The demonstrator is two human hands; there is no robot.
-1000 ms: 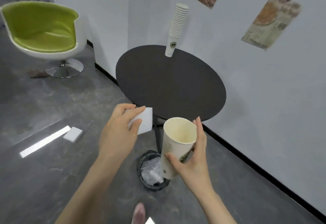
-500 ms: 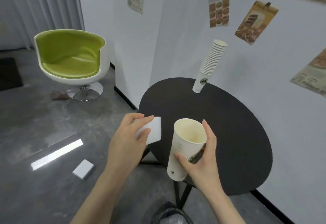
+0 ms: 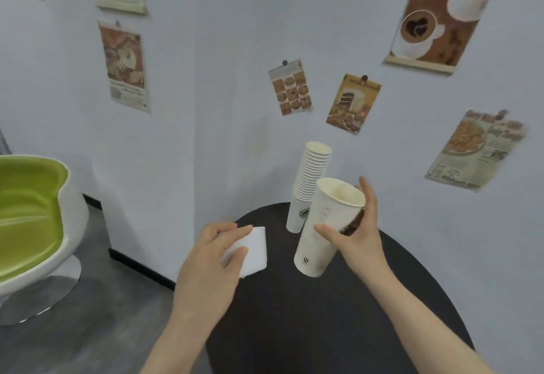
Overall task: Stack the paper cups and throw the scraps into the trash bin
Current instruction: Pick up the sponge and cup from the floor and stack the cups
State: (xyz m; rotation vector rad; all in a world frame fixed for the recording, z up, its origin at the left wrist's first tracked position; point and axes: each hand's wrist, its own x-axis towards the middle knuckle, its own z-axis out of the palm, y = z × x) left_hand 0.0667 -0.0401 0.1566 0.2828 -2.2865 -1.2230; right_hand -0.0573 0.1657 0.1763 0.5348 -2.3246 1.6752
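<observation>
1. Head view: right hand (image 3: 351, 237), thumb and fingers curled round a single paper cup (image 3: 326, 226), holds it tilted above the round black table (image 3: 323, 329), just in front of the cup stack (image 3: 310, 185).
2. Left hand (image 3: 207, 262) pinches a white block (image 3: 253, 251) between thumb and fingers, near the table's left edge.
3. Progress: most cups already stand nested; the held cup appears empty and is not yet added to the stack.
4. Trash bin is out of view; whether scraps are left cannot be told.
</observation>
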